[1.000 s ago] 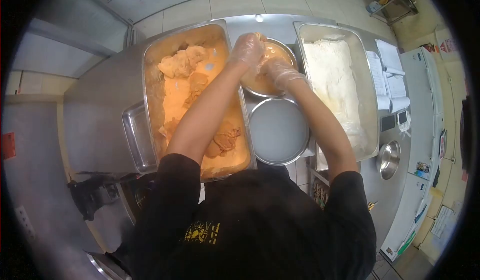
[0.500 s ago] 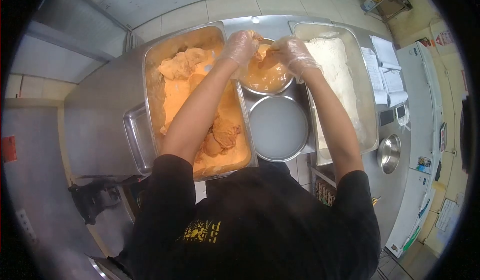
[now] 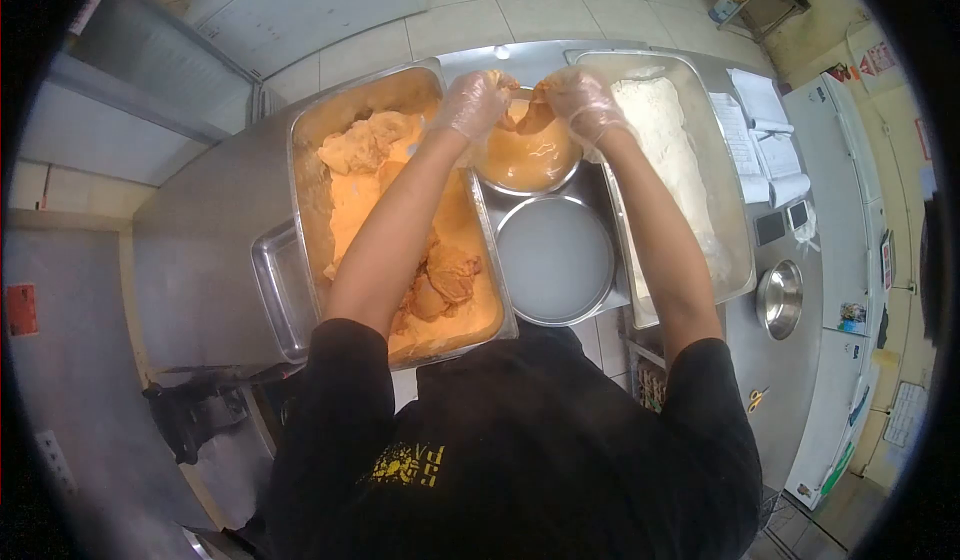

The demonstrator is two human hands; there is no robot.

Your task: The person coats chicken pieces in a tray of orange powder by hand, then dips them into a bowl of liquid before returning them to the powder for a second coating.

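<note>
Both of my hands wear clear plastic gloves. A piece of orange-coated raw meat, probably chicken point(image 3: 537, 117), hangs between them, its ends pinched by my left hand point(image 3: 474, 106) and my right hand point(image 3: 580, 106). Under it is a round steel bowl point(image 3: 530, 194) of glossy orange liquid point(image 3: 527, 164). Nearer me stands a round pan of cloudy, pale liquid point(image 3: 555, 260). At left, a deep steel tray point(image 3: 306, 175) contains orange marinade, with coated meat pieces point(image 3: 440, 278) at its near end and more meat point(image 3: 368, 140) farther back. My fingertips are partly hidden by the meat.
To the right, a long tray point(image 3: 737, 220) holds white flour point(image 3: 662, 150). A small steel pan point(image 3: 283, 295) sits beside the marinade tray. Along the right lie papers point(image 3: 768, 150), a phone point(image 3: 769, 228), a steel bowl point(image 3: 780, 302) and yellow-handled scissors point(image 3: 757, 398).
The meat now spans the gap between both hands, spread over the bowl; before, it was bunched and lower. The whole view has shifted slightly.
</note>
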